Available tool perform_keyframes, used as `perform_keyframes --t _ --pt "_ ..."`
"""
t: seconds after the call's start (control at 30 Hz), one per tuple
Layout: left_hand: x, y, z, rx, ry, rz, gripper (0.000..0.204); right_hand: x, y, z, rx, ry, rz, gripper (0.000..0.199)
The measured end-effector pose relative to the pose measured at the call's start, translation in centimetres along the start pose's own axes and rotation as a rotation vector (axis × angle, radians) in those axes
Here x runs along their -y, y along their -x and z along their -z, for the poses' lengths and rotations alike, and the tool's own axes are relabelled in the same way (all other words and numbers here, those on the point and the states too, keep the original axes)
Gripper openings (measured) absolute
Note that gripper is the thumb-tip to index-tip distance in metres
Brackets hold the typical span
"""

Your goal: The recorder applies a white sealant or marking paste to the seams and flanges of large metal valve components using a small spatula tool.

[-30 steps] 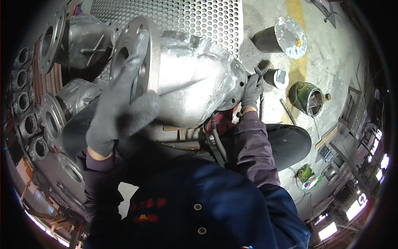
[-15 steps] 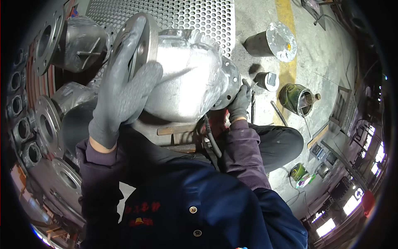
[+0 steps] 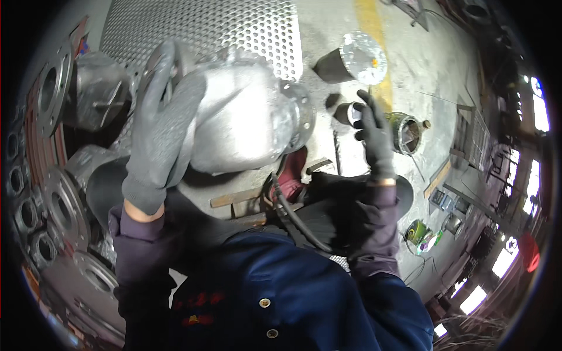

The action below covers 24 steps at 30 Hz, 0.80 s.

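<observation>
A bulky grey metal casting, a valve body (image 3: 237, 120), lies before me with a round flange at each end. My left hand (image 3: 161, 126), in a grey glove, rests on its left end, fingers stretched along the left flange and thumb apart over the body. Its right flange (image 3: 302, 116) has bolt holes and is untouched. My right hand (image 3: 374, 137), gloved in dark grey, hovers right of the casting with fingers spread. A small white-topped can (image 3: 355, 113) is beside its fingertips, partly hidden; whether they touch cannot be told. An open green tin (image 3: 407, 133) stands just right of that hand.
A larger can with a paint-splashed top (image 3: 363, 58) stands beyond. More flanged castings (image 3: 96, 96) crowd the left. A perforated metal sheet (image 3: 246, 26) lies behind. A black hose (image 3: 293, 216) and a wooden strip (image 3: 235, 198) lie near my legs. Another green tin (image 3: 417, 233) is farther right.
My right hand has left the right flange and moved right toward the small can, fingers spreading. My left hand stays on the casting. The whole view has shifted slightly.
</observation>
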<state>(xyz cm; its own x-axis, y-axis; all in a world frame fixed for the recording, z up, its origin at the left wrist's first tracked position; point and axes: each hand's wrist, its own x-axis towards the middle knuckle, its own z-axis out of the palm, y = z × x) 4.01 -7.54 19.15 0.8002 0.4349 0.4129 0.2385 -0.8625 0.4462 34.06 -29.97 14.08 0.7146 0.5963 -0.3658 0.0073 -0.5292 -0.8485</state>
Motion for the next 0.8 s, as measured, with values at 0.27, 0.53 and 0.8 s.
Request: perform_keyframes --t 0.27,0.53,0.8 --pt "-2.2 -1.9 0.2 0.104 0.126 0.190 0.056 -5.0 -2.6 15.2 0.122 -0.045 0.038 0.026" --pt "-2.5 -1.6 0.9 0.218 -0.153 0.079 0.049 -21.5 -4.5 6.4 0.194 -0.096 -0.130 0.026" --pt "-1.4 1.0 1.2 0.239 -0.285 0.132 0.057 -24.0 -9.5 5.7 0.039 0.745 0.397 0.037"
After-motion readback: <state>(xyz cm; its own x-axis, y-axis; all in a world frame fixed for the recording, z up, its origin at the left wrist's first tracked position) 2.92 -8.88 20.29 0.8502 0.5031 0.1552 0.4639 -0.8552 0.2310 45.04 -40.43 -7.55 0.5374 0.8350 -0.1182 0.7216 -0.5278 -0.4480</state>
